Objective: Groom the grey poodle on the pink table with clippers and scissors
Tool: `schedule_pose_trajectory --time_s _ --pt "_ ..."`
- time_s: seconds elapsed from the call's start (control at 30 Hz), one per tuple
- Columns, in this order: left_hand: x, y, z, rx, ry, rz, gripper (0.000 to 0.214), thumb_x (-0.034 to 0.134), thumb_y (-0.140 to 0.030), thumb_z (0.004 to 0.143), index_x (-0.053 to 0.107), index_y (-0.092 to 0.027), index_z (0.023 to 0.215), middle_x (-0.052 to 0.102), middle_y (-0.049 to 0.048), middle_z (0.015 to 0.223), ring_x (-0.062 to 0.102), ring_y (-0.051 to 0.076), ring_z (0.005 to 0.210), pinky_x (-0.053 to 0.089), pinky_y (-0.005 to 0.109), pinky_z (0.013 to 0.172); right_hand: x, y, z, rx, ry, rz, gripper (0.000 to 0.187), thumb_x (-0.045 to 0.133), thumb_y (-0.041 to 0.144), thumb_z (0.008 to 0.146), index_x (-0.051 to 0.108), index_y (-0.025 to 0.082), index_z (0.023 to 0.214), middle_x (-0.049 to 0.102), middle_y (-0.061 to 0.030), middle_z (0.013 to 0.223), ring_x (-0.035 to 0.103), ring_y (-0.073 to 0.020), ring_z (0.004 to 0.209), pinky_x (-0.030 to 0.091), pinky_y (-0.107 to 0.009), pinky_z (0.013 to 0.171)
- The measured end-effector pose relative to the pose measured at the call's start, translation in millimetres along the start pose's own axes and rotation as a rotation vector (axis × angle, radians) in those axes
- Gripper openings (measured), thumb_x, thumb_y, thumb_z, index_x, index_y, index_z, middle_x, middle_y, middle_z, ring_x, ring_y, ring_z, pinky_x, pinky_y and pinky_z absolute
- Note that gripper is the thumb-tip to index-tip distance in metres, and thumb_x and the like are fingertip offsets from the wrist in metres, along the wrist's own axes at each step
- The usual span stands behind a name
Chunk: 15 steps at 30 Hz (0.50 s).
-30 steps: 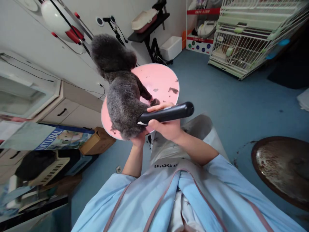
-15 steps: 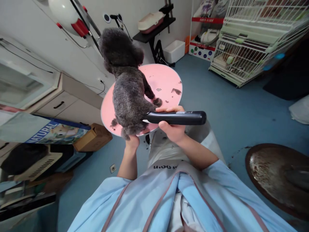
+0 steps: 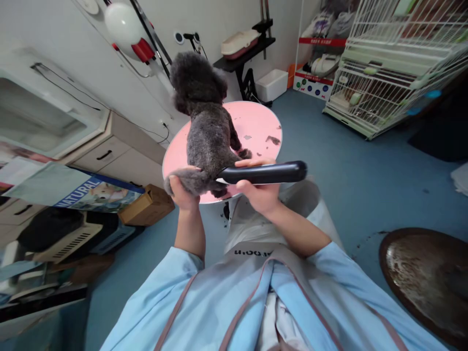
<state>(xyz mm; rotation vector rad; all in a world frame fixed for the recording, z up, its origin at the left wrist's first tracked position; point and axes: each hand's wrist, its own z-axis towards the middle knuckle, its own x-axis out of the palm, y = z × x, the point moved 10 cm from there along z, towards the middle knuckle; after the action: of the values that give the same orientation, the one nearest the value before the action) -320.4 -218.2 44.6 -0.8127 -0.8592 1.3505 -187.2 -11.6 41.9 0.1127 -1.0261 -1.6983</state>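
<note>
Fingers (image 3: 177,184) of the left hand (image 3: 182,194) are closed round what looks like the dog's (image 3: 210,139) hind leg, drawn aside, probably to bare the rump. The right hand (image 3: 259,194) grips the clipper (image 3: 265,173) fully, its head on that fur. The dog stands on the pink desk (image 3: 261,122), facing away.

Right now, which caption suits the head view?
Left hand holds a grey poodle's hind leg on a pink table; right hand holds black clippers.
</note>
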Motion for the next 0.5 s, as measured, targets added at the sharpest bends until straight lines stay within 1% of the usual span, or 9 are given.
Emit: schedule_pose_trajectory --time_s 0.1,0.17,0.2,0.27,0.33,0.37,0.4,0.5 --pt "-0.7 -5 3 -0.013 -0.032 0.006 0.059 0.036 -0.064 0.087 0.06 -0.015 0.065 0.062 0.0062 0.064 0.059 0.017 0.06 0.05 0.03 0.057 16 -17 -22 0.061 0.152 -0.092 0.045 0.076 0.044 0.076 0.05 0.026 0.107 0.067 -0.0046 0.107 0.068 -0.0184 0.098 0.056 -0.039 0.09" --pt "-7.8 -11 5 0.005 -0.111 0.049 0.056 0.044 -0.066 0.084 0.058 -0.015 0.064 0.059 0.0027 0.061 0.058 0.015 0.057 0.049 0.028 0.055 19 -26 -37 0.082 0.211 -0.096 0.044 0.076 0.044 0.077 0.049 0.026 0.107 0.068 -0.0063 0.11 0.068 -0.019 0.1 0.056 -0.04 0.09" --pt "-12.5 -15 7 0.024 -0.16 0.069 0.055 0.048 -0.067 0.082 0.056 -0.016 0.063 0.057 0.0007 0.059 0.056 0.014 0.056 0.048 0.027 0.054 17 -27 -40 0.078 0.206 -0.081 0.044 0.075 0.044 0.078 0.048 0.026 0.107 0.068 -0.0063 0.111 0.068 -0.019 0.101 0.056 -0.04 0.09" --pt "-16.9 -24 11 0.055 -0.214 0.12 0.055 0.053 -0.069 0.079 0.051 -0.017 0.061 0.051 -0.0025 0.056 0.053 0.011 0.053 0.046 0.024 0.051 6 -24 -40 0.044 0.129 -0.03 0.045 0.074 0.046 0.079 0.046 0.027 0.108 0.068 -0.0051 0.111 0.068 -0.019 0.102 0.056 -0.041 0.091" --pt "-11.9 -33 17 0.071 -0.189 0.181 0.054 0.055 -0.067 0.08 0.049 -0.017 0.06 0.048 -0.0034 0.056 0.051 0.01 0.053 0.044 0.023 0.051 -2 -19 -34 -0.008 0.04 0.02 0.048 0.074 0.049 0.078 0.044 0.028 0.109 0.067 -0.004 0.111 0.067 -0.0192 0.105 0.054 -0.044 0.095" --pt "-6.1 -37 20 0.075 -0.152 0.217 0.053 0.054 -0.065 0.082 0.05 -0.017 0.061 0.049 -0.0031 0.057 0.052 0.01 0.054 0.043 0.023 0.051 -2 -19 -32 -0.017 0.026 0.033 0.05 0.074 0.05 0.077 0.043 0.029 0.109 0.067 -0.0039 0.111 0.066 -0.0195 0.106 0.054 -0.045 0.096" --pt "0.5 -41 23 0.081 -0.114 0.253 0.051 0.052 -0.063 0.084 0.051 -0.017 0.063 0.05 -0.0024 0.059 0.053 0.011 0.056 0.043 0.023 0.052 1 -21 -31 -0.005 0.04 0.036 0.051 0.074 0.052 0.076 0.043 0.028 0.109 0.067 -0.0042 0.112 0.066 -0.0198 0.107 0.054 -0.046 0.097" --pt "22.0 -52 28 0.109 0.004 0.327 0.048 0.048 -0.059 0.09 0.054 -0.016 0.068 0.052 -0.0011 0.063 0.055 0.012 0.061 0.043 0.024 0.054 15 -33 -37 0.098 0.14 -0.005 0.051 0.072 0.055 0.076 0.044 0.027 0.108 0.065 -0.0066 0.115 0.066 -0.021 0.107 0.054 -0.047 0.097"
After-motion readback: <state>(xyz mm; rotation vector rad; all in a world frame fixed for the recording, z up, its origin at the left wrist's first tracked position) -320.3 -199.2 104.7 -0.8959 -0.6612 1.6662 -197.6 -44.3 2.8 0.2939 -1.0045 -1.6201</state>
